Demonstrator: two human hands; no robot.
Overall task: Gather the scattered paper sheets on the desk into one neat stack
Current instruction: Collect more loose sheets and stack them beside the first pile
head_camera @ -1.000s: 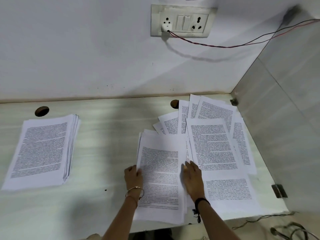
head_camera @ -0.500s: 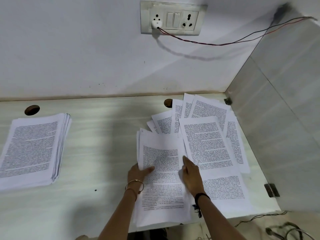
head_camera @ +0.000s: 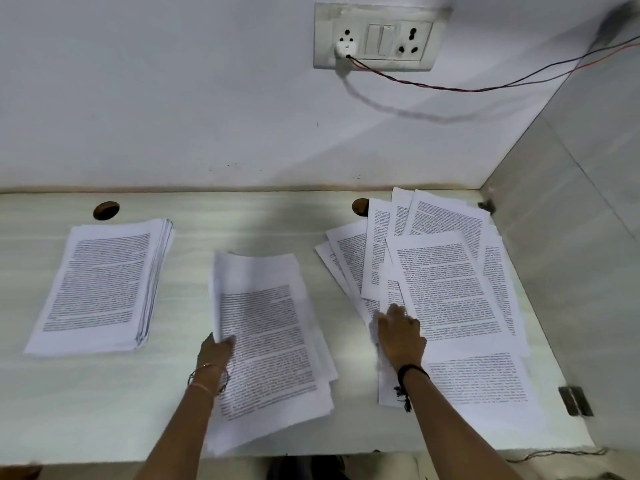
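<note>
A neat stack of printed sheets lies at the desk's left. In the middle, a small bundle of sheets is lifted at its left edge, where my left hand grips it with the thumb on top. To the right, several scattered sheets fan out toward the corner. My right hand rests flat on the left edge of that scattered pile, fingers spread.
The pale desk ends at a white back wall and a grey side partition on the right. Two round cable holes sit near the back edge. A wall socket with a red-black wire hangs above.
My left hand has pulled the small bundle leftward, away from the scattered sheets, opening a gap. My right hand stays on the scattered pile's edge.
</note>
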